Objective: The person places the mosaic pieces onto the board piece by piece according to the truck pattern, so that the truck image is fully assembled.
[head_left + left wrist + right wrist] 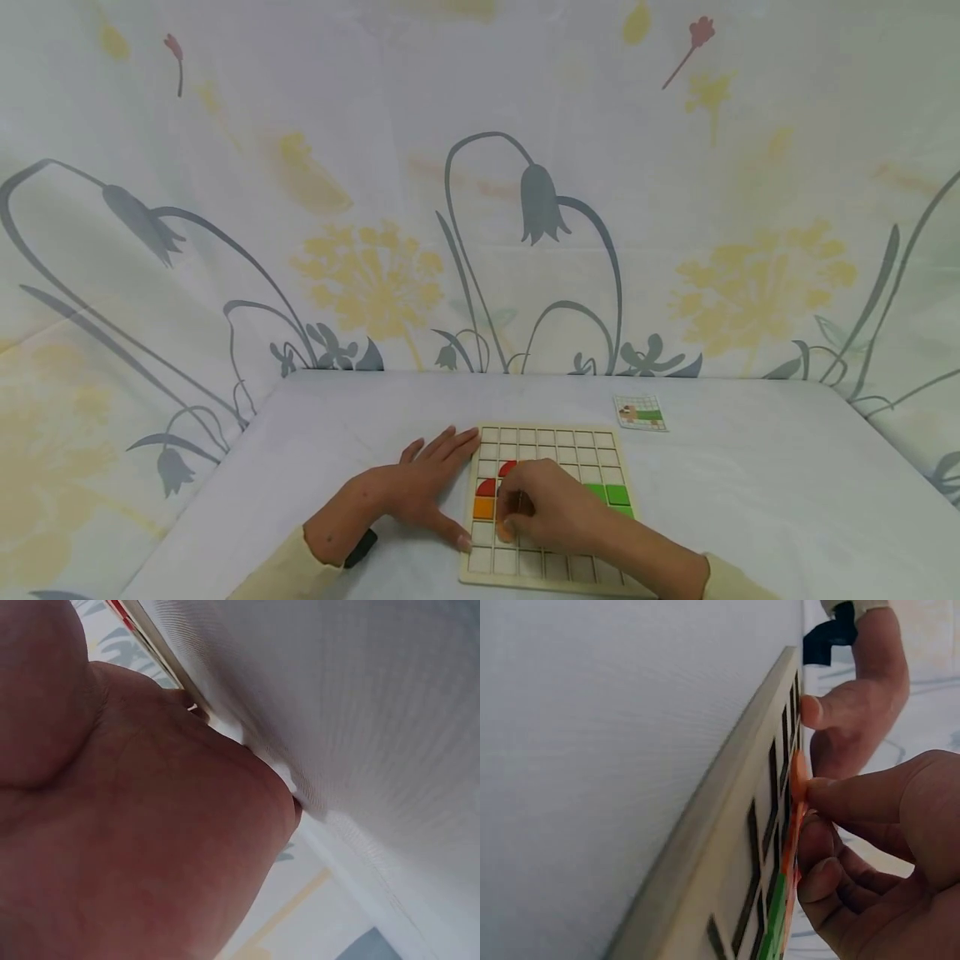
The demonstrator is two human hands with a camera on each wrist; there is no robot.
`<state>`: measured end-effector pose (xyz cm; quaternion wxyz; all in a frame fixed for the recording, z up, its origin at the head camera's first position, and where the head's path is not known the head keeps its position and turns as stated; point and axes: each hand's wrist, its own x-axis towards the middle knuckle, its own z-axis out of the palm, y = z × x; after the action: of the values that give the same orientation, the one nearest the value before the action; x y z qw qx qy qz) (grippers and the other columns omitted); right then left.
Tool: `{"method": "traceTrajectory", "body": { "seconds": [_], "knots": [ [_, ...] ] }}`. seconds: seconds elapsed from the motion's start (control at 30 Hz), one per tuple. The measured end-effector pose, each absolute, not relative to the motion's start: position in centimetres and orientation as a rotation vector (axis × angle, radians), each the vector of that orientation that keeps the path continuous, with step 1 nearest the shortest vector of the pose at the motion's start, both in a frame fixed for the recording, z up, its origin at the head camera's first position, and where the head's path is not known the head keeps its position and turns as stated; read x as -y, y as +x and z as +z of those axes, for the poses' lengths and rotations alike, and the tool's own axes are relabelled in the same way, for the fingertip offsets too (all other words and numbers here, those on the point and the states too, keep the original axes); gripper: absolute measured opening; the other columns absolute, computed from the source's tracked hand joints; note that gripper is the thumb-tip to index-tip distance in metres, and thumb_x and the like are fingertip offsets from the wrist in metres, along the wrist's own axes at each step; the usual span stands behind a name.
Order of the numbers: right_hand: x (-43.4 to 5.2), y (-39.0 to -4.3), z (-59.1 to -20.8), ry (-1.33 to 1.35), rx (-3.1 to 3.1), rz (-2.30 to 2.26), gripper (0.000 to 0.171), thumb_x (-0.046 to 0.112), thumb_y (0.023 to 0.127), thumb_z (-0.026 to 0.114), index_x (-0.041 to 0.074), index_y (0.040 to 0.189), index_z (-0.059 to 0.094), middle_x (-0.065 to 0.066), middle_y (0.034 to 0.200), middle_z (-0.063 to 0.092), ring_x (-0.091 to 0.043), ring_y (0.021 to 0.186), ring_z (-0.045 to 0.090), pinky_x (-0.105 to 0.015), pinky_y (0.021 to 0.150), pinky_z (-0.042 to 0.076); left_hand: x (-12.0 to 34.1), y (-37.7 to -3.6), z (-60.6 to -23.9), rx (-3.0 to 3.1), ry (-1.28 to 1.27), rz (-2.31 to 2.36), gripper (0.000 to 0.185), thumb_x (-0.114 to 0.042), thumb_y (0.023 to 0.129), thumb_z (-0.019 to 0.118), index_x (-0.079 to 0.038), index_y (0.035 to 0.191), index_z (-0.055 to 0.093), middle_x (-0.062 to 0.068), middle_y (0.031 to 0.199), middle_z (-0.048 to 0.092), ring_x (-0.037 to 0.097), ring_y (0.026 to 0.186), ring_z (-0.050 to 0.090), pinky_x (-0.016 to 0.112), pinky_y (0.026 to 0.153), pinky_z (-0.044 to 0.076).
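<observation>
An orange tile (484,507) sits in the wooden grid board (592,442) near its left edge, pinched by the right hand (551,508). The left hand (423,487) lies flat, fingers spread, against the board's left side; a small pattern card (641,412) lies farther right.

White-covered table (750,500), floral curtain (480,208) behind (grey bellflowers, yellow blooms), soft even light

The person's 2 bare hands (431,487) emerge from pale cream sleeves (285,571), with a black wrist strap (361,548).
</observation>
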<state>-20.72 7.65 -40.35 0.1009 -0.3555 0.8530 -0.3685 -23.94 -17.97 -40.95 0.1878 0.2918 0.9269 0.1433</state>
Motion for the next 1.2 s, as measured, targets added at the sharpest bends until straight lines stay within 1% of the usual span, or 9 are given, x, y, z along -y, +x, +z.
{"method": "traceTrajectory", "body": {
  "seconds": [0.17, 0.37, 0.57, 0.73, 0.9, 0.97, 1.03, 1.13, 1.2],
  "knots": [
    [-7.8, -20.7, -40.6, -1.07, -2.547, -1.024, 0.021, 0.005, 0.09, 0.083, 0.023, 0.083, 0.076, 0.018, 0.079, 0.061, -0.002, 0.077, 0.055, -0.021, 0.066, 0.048, 17.9, -23.9, -40.9, -2.612, 0.809, 0.397, 0.127, -0.065, 0.079, 0.087, -0.019, 0.172, 0.013, -0.003, 0.18, 0.004, 0.03, 0.165, 0.0, 0.067, 0.127, 0.006],
    [-9.9, -20.2, -41.0, -1.138, -2.575, -1.031, 0.018, 0.009, 0.093, 0.082, 0.024, 0.085, 0.075, 0.02, 0.079, 0.06, 0.0, 0.073, 0.053, -0.02, 0.065, 0.048, 17.4, -23.6, -40.8, -2.618, 0.806, 0.377, 0.127, -0.065, 0.079, 0.087, -0.019, 0.172, 0.013, -0.003, 0.18, 0.005, 0.03, 0.165, 0.001, 0.067, 0.127, 0.007],
    [-14.7, -19.1, -40.7, -1.062, -2.582, -1.051, 0.017, 0.013, 0.095, 0.081, 0.026, 0.087, 0.071, 0.02, 0.081, 0.061, 0.001, 0.073, 0.054, -0.022, 0.066, 0.051, 17.2, -23.5, -40.7, -2.633, 0.778, 0.325, 0.128, -0.068, 0.078, 0.085, -0.02, 0.172, 0.013, -0.004, 0.18, 0.003, 0.029, 0.165, 0.0, 0.066, 0.128, 0.007],
    [-19.5, -18.0, -41.2, -1.005, -2.576, -1.012, 0.017, 0.019, 0.094, 0.082, 0.029, 0.086, 0.069, 0.019, 0.078, 0.058, 0.003, 0.073, 0.053, -0.022, 0.063, 0.047, 17.4, -23.5, -40.7, -2.629, 0.771, 0.325, 0.129, -0.069, 0.078, 0.085, -0.021, 0.172, 0.011, -0.004, 0.18, 0.001, 0.029, 0.165, -0.001, 0.066, 0.128, 0.006],
    [-22.6, -16.4, -41.9, -1.078, -2.506, -0.994, 0.013, 0.021, 0.093, 0.082, 0.025, 0.092, 0.07, 0.02, 0.084, 0.057, 0.005, 0.071, 0.052, -0.021, 0.06, 0.048, 17.7, -23.7, -40.8, -2.635, 0.771, 0.307, 0.129, -0.073, 0.078, 0.082, -0.022, 0.173, 0.01, -0.006, 0.18, 0.0, 0.028, 0.165, -0.002, 0.065, 0.128, 0.006],
    [-23.1, -16.1, -42.2, -1.118, -2.472, -1.013, 0.015, 0.02, 0.092, 0.083, 0.023, 0.096, 0.069, 0.021, 0.086, 0.056, 0.006, 0.07, 0.052, -0.02, 0.059, 0.048, 17.8, -23.7, -40.8, -2.636, 0.766, 0.31, 0.129, -0.073, 0.078, 0.082, -0.022, 0.173, 0.01, -0.007, 0.18, 0.0, 0.028, 0.165, -0.002, 0.065, 0.128, 0.006],
    [-23.4, -15.9, -42.3, -1.08, -2.455, -1.017, 0.019, 0.022, 0.091, 0.084, 0.023, 0.098, 0.066, 0.021, 0.084, 0.056, 0.006, 0.068, 0.052, -0.02, 0.058, 0.048, 17.8, -23.7, -40.9, -2.63, 0.767, 0.323, 0.129, -0.072, 0.078, 0.083, -0.022, 0.173, 0.01, -0.006, 0.18, 0.001, 0.028, 0.165, -0.002, 0.065, 0.128, 0.006],
    [-23.6, -15.7, -42.5, -1.049, -2.421, -1.044, 0.022, 0.019, 0.09, 0.085, 0.022, 0.094, 0.064, 0.023, 0.079, 0.054, 0.008, 0.066, 0.051, -0.02, 0.055, 0.048, 17.7, -23.7, -40.8, -2.615, 0.774, 0.348, 0.128, -0.07, 0.079, 0.083, -0.021, 0.172, 0.011, -0.006, 0.18, 0.001, 0.028, 0.165, -0.002, 0.065, 0.128, 0.005],
    [-23.7, -15.7, -42.6, -1.139, -2.435, -1.021, 0.02, 0.015, 0.09, 0.084, 0.02, 0.091, 0.065, 0.024, 0.081, 0.053, 0.009, 0.067, 0.05, -0.019, 0.055, 0.048, 17.6, -23.7, -40.8, -2.609, 0.782, 0.355, 0.128, -0.07, 0.08, 0.083, -0.021, 0.172, 0.011, -0.006, 0.18, 0.001, 0.028, 0.165, -0.002, 0.064, 0.128, 0.005]
  ]
}}
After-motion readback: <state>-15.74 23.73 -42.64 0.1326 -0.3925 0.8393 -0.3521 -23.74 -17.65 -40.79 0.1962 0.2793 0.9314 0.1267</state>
